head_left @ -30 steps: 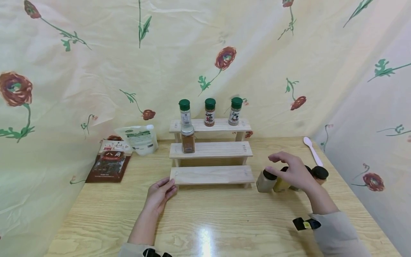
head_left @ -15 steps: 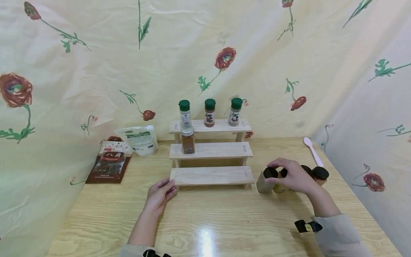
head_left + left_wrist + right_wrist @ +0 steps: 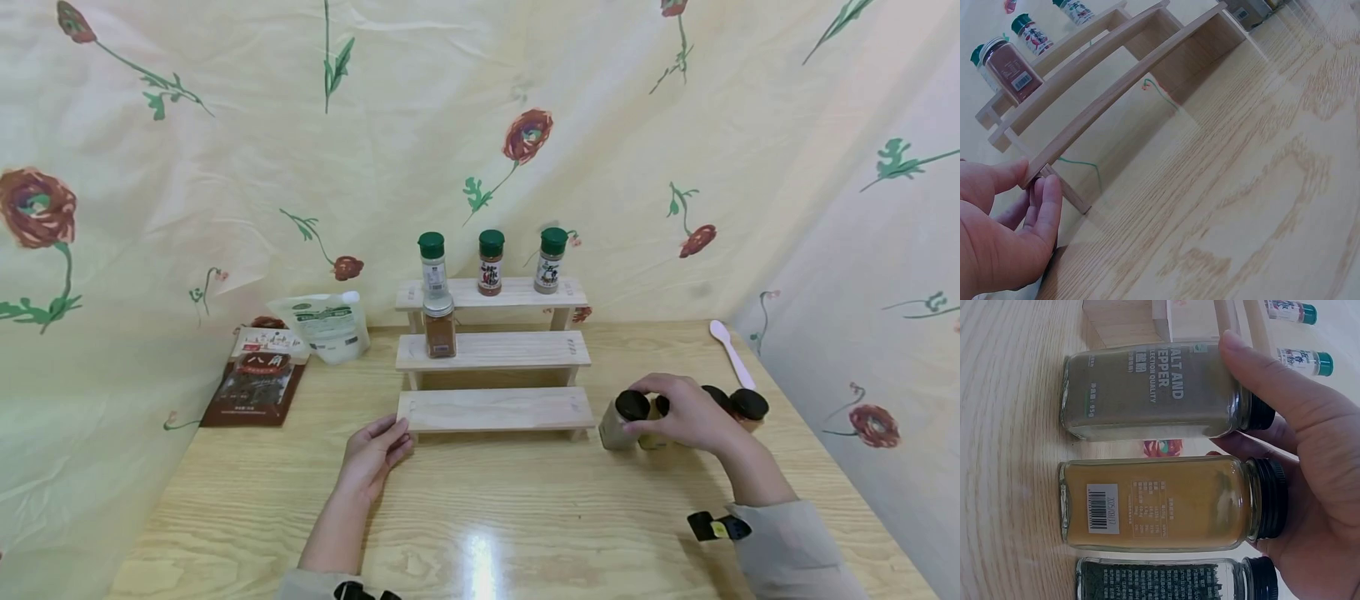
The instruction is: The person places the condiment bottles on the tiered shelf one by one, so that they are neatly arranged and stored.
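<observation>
My left hand (image 3: 367,462) pinches the left end of a three-tier wooden rack's lowest shelf (image 3: 495,410), thumb on top and fingers below. Over on the right, my right hand (image 3: 690,412) grips a salt and pepper jar (image 3: 1141,390) just below its black cap, thumb on one side and fingers behind. The jar stands right of the rack, with its base close to the table. Beside it are a jar of yellow powder (image 3: 1154,500) and a jar of dark green flakes (image 3: 1160,581), partly hidden by the hand in the head view.
On the middle shelf stands a brown spice jar (image 3: 440,335). Green-capped shakers (image 3: 490,271) line the top shelf. A brown packet (image 3: 258,379) and a white spouted pouch (image 3: 330,329) are at left. A white spoon (image 3: 731,354) lies behind another black-capped jar (image 3: 748,404).
My right hand has come down from above the jars, and its thumb and fingers have closed around the salt and pepper jar. The left hand stays at the shelf end.
</observation>
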`<state>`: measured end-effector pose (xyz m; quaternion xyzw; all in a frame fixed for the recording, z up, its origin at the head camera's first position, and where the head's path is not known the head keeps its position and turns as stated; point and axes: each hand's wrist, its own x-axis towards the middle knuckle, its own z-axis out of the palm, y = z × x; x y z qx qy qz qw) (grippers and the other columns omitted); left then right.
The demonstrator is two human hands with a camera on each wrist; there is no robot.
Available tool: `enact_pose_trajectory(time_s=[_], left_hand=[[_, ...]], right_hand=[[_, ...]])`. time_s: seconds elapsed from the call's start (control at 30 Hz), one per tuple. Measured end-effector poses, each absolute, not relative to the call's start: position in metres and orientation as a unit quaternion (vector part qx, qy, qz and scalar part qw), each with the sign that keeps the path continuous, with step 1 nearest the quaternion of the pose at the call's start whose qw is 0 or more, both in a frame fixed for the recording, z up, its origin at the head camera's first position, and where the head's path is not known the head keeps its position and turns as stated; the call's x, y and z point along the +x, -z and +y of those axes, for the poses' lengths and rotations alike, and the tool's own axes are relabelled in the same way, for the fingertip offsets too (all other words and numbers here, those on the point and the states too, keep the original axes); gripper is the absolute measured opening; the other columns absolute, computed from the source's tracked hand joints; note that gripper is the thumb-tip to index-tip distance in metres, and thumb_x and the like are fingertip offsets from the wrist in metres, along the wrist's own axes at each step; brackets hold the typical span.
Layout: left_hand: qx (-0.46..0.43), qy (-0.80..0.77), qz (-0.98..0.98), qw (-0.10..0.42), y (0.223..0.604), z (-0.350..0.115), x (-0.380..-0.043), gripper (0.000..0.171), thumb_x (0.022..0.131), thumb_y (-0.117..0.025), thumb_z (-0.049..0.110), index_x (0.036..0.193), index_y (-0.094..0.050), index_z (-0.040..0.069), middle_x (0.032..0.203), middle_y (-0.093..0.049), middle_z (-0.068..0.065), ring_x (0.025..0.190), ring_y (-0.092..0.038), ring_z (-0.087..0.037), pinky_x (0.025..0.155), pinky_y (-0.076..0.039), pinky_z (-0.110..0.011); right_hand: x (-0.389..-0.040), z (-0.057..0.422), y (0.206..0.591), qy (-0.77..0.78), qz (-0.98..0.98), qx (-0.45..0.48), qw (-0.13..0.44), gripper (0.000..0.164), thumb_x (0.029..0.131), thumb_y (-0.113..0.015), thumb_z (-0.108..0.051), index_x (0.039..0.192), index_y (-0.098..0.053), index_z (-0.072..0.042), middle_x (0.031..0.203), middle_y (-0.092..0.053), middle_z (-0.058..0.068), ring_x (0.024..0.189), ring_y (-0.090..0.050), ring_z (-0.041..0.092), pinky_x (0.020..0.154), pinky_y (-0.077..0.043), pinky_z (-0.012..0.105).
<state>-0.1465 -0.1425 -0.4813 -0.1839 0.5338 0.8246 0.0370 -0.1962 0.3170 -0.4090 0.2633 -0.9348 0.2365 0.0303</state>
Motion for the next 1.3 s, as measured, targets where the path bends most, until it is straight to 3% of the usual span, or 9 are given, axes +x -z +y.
enact_pose_trajectory(time_s=[0.37,0.57,0.73,0.83,0.93,1.07,1.3], left_hand=[[-0.185,-0.827,0.53,0.03,0.484,-0.143,-0.148,0.041,0.098,-0.065,-0.002,0.132,-0.049,-0.017,0.093,-0.062,-0.009,0.083,-0.067,-0.016,0.081,-0.063,-0.023],[-0.186,-0.825,0.532,0.034,0.484,-0.144,-0.149,0.043,0.098,-0.064,-0.001,0.134,-0.047,-0.017,0.094,-0.062,-0.008,0.083,-0.066,-0.014,0.082,-0.062,-0.023],[-0.188,-0.824,0.533,0.034,0.481,-0.144,-0.15,0.045,0.098,-0.065,-0.001,0.135,-0.046,-0.016,0.094,-0.062,-0.008,0.083,-0.066,-0.013,0.082,-0.062,-0.023],[-0.19,-0.824,0.533,0.035,0.481,-0.145,-0.15,0.044,0.098,-0.064,-0.001,0.135,-0.046,-0.016,0.094,-0.062,-0.008,0.083,-0.066,-0.013,0.082,-0.062,-0.023],[-0.191,-0.823,0.534,0.034,0.482,-0.144,-0.15,0.043,0.098,-0.064,-0.001,0.135,-0.047,-0.016,0.094,-0.062,-0.008,0.083,-0.066,-0.014,0.082,-0.062,-0.023],[-0.192,-0.822,0.534,0.035,0.482,-0.143,-0.149,0.043,0.098,-0.064,-0.001,0.134,-0.047,-0.016,0.094,-0.062,-0.008,0.084,-0.066,-0.014,0.082,-0.062,-0.024],[-0.191,-0.822,0.536,0.037,0.482,-0.143,-0.148,0.044,0.098,-0.064,-0.001,0.135,-0.046,-0.016,0.095,-0.061,-0.008,0.083,-0.066,-0.014,0.082,-0.062,-0.024]], right_hand=[[-0.195,0.316,0.41,-0.244,-0.931,0.264,0.06,0.042,0.081,-0.087,-0.035,0.111,-0.073,-0.011,0.105,-0.072,0.0,0.094,-0.068,0.023,0.074,-0.059,0.038],[-0.195,0.315,0.402,-0.273,-0.921,0.261,0.092,0.04,0.082,-0.088,-0.027,0.113,-0.072,-0.008,0.108,-0.073,0.004,0.098,-0.068,0.028,0.08,-0.06,0.048],[-0.197,0.312,0.393,-0.303,-0.912,0.253,0.113,0.035,0.082,-0.088,-0.022,0.111,-0.073,-0.011,0.107,-0.073,0.002,0.101,-0.066,0.025,0.089,-0.054,0.054],[-0.198,0.31,0.391,-0.308,-0.91,0.245,0.131,0.033,0.082,-0.088,-0.021,0.111,-0.073,-0.013,0.107,-0.073,0.001,0.1,-0.064,0.018,0.089,-0.054,0.038],[-0.199,0.307,0.388,-0.309,-0.91,0.233,0.149,0.034,0.083,-0.087,-0.02,0.112,-0.073,-0.011,0.107,-0.072,0.003,0.1,-0.062,0.017,0.084,-0.051,0.03],[-0.202,0.301,0.382,-0.325,-0.906,0.22,0.162,0.034,0.083,-0.086,-0.017,0.113,-0.072,-0.007,0.108,-0.071,0.006,0.1,-0.059,0.022,0.083,-0.049,0.036],[-0.208,0.288,0.372,-0.346,-0.891,0.226,0.187,0.029,0.085,-0.083,-0.013,0.11,-0.071,-0.006,0.101,-0.07,0.005,0.092,-0.06,0.009,0.081,-0.048,0.015]])
